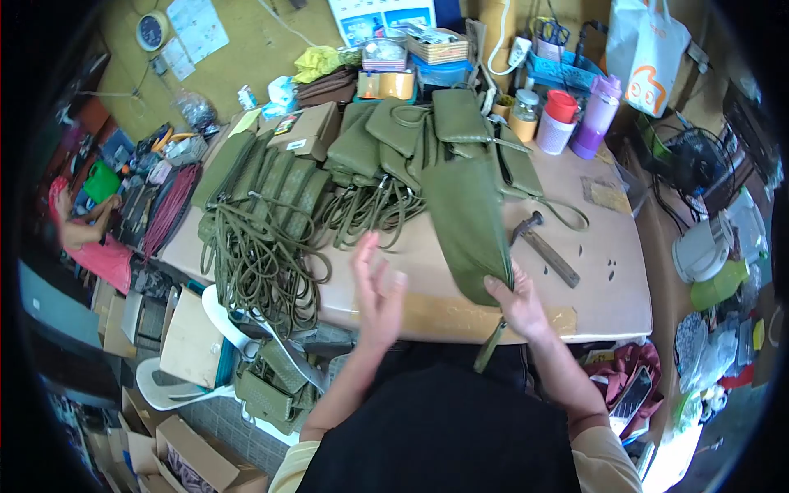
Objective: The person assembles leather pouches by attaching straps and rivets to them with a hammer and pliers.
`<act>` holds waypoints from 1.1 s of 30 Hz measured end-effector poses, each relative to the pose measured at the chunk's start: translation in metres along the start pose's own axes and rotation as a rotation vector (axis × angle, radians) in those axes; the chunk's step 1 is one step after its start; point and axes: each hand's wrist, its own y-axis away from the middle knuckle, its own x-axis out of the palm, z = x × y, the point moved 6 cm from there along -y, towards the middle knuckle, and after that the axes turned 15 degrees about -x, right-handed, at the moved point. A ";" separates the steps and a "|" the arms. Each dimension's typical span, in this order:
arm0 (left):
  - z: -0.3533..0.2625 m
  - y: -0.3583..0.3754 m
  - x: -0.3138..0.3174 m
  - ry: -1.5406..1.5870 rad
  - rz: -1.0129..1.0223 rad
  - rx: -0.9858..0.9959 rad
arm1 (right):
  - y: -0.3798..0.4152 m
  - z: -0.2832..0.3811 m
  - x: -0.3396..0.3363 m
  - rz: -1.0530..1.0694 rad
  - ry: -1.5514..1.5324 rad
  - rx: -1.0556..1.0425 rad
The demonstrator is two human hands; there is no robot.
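My right hand (522, 306) grips an olive green zip pouch (465, 226) at its near corner, thumb on top. The pouch hangs at a slant over the table, and a short strap (491, 347) dangles below my fingers. My left hand (380, 292) is raised to the left of the pouch, apart from it, with nothing in it and its fingers extended, slightly blurred. A hammer (549, 256) lies just right of the pouch. Beyond it are more green pouches (394, 131) in a pile, and a row of them (267, 185) with long looped straps (263, 263) stands at the left.
A cardboard box (311, 135), a red-lidded cup (555, 123) and a purple bottle (597, 119) stand along the table's back. More green pouches (275, 386) rest on a white chair (168, 386) at lower left. Another person (90, 238) is at far left. A fan (699, 160) stands at right.
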 end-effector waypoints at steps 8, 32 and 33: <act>0.047 0.038 -0.046 0.469 0.061 -0.361 | 0.010 0.021 0.094 0.441 0.731 -0.422; 0.033 -0.238 -0.282 -1.240 -0.512 -0.377 | 0.028 -0.048 0.057 0.386 0.611 -0.320; 0.033 -0.244 -0.286 -1.232 -0.558 -0.340 | 0.028 -0.047 0.057 0.416 0.611 -0.331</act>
